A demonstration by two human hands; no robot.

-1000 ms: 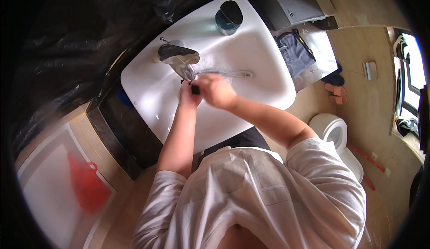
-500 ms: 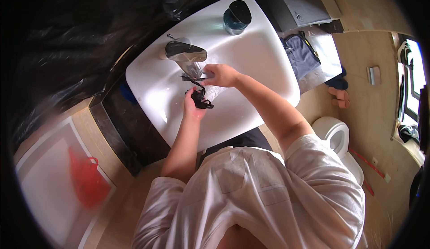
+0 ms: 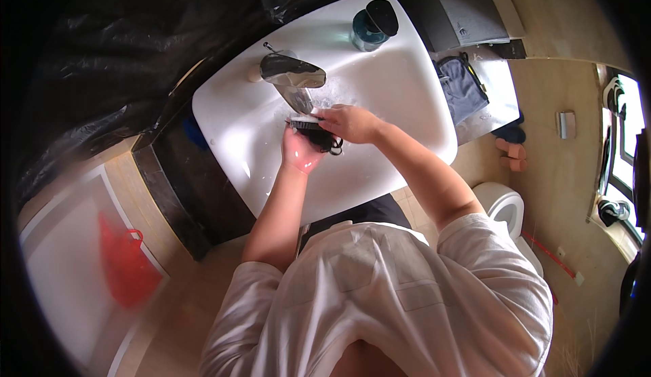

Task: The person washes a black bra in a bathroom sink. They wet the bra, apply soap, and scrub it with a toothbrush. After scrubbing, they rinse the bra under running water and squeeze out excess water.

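Note:
My left hand (image 3: 302, 152) is held palm up over the sink, below the tap, cupped round a wet bundle of dark laces (image 3: 328, 142). One loop of the laces hangs out past the palm. My right hand (image 3: 350, 123) grips a small brush (image 3: 305, 123) with dark bristles and a pale back, laid across the bundle. The fingers partly hide both things. Just above the brush is the spout of the chrome tap (image 3: 293, 72), with water splashing in the white sink (image 3: 400, 99) beneath it.
A blue-green bottle with a black top (image 3: 372, 26) stands on the sink's back rim. Right of the sink, a grey cloth item (image 3: 462, 87) lies on a pale surface. A toilet (image 3: 503, 204) is at the right, and a red bag (image 3: 127, 262) at the left.
My right hand has brought the brush down onto the laces in my left palm. The left hand has moved slightly up towards the tap, and the view has shifted a little.

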